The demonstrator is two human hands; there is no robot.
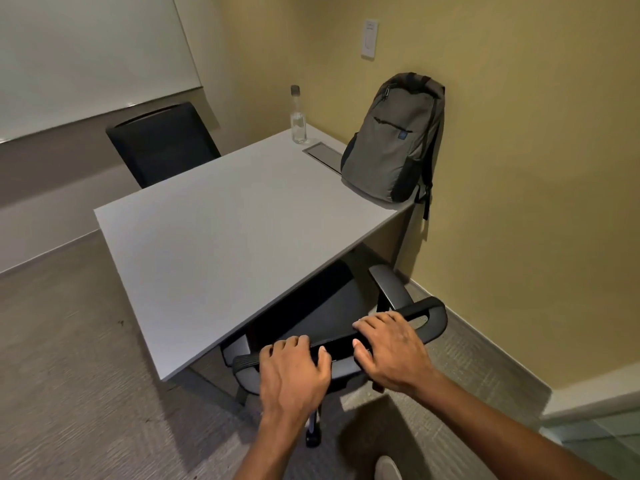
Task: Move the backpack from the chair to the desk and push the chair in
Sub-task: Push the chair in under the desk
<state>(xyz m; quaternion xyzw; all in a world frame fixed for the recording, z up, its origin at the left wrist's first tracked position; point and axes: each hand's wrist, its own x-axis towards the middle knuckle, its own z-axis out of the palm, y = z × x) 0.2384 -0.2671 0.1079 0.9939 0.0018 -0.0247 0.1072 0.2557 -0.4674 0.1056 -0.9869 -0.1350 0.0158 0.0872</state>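
Note:
A grey backpack (391, 140) stands upright on the far right corner of the grey desk (214, 237), leaning against the yellow wall. A black office chair (332, 306) sits partly under the desk's near right edge, its seat half hidden by the desktop. My left hand (291, 368) and my right hand (391, 351) both grip the top bar of the chair's backrest, fingers curled over it, side by side.
A clear water bottle (298, 116) stands at the desk's far edge beside a cable hatch (322, 155). A second black chair (162, 140) is tucked in on the far left side. The yellow wall runs close on the right. Grey carpet lies to the left.

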